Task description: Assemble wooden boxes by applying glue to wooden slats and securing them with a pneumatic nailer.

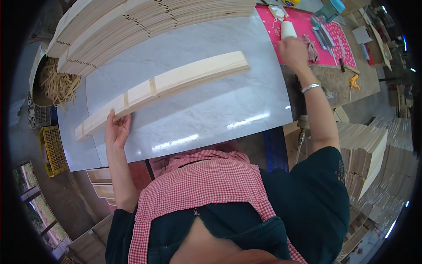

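Left grip [118, 132] is clamping, as far as this view shows, on a long bundle of pale wooden strips [198, 74], one digit lying over its upper edge and the others curling against its near side. It is holding off-centre, toward the bundle's left end, so most of the length is extending rightward with no hand on it; a firm, even squeeze is probably serving best here, since slack could let the long end twist. Tan bands [152, 87] are crossing the bundle, and pressing on bare wood between them seems the steadier choice. The bundle is slanting over the worktop [220, 108], from near the left edge up toward the right edge; whether its underside is touching the surface, I cannot tell.

Farther off, just past the worktop's right edge, the right grip [293, 53] is meeting the near end of a white bottle [288, 30] with a red tip, above a pink mat [327, 58]. Its fingers are curling out of sight, so I cannot tell whether they are clamping or merely touching. Wrapping the bottle's body, clear of the tip and the crumpled cloth [312, 49] alongside, looks wisest.

Stacked strips [110, 42] are lining the worktop's far edge.
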`<move>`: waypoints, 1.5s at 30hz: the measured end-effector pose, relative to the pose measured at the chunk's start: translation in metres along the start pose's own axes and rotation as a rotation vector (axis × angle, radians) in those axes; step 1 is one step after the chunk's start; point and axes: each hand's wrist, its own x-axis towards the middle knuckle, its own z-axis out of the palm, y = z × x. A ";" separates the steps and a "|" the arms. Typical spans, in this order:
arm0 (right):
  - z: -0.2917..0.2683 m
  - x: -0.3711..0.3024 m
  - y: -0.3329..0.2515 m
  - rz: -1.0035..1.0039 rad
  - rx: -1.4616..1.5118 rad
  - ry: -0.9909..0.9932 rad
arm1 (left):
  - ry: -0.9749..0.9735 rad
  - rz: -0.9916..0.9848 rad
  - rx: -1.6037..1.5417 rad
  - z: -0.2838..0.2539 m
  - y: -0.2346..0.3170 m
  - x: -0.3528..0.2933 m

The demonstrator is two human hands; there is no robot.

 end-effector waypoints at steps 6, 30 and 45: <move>0.115 0.029 0.181 0.040 0.005 0.509 | 0.049 -0.028 0.004 -0.024 0.011 0.005; 0.060 0.089 -0.031 -0.040 0.523 0.387 | 0.053 0.056 0.031 -0.058 0.014 -0.019; -0.042 -0.067 0.092 0.279 0.549 0.332 | 0.079 -0.003 0.035 -0.049 0.011 -0.011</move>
